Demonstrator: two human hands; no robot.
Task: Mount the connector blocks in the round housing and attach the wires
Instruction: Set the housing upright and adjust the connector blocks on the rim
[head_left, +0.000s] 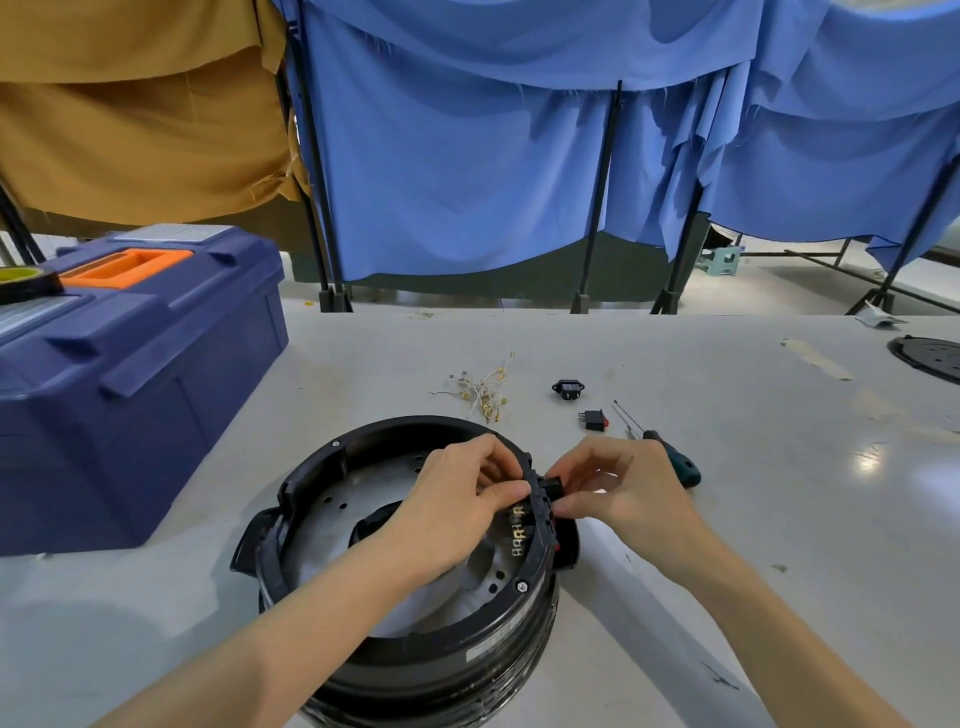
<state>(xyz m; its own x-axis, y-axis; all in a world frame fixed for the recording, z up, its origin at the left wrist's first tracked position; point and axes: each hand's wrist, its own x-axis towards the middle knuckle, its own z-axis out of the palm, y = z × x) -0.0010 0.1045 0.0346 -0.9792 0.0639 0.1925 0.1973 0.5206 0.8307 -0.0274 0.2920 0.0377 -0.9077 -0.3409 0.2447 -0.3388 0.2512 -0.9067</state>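
Note:
A round black housing (332, 467) with a perforated metal floor stands on the table in front of me. At its right rim a black connector block (550, 486) sits in the wall, with brass terminals (518, 535) showing inside. My left hand (457, 499) reaches inside the rim and pinches the block from within. My right hand (618, 488) pinches it from outside. A bundle of thin wires with brass terminals (480, 392) lies beyond the housing. Two loose parts lie nearby: a black socket block (568, 388) and a switch with a red rocker (593, 420).
A blue toolbox (135, 374) with an orange handle stands at the left, a tape roll (23, 280) on its lid. A green-handled screwdriver (670, 452) lies right of my right hand. A black round lid (930, 358) sits at the far right edge. Blue and brown curtains hang behind.

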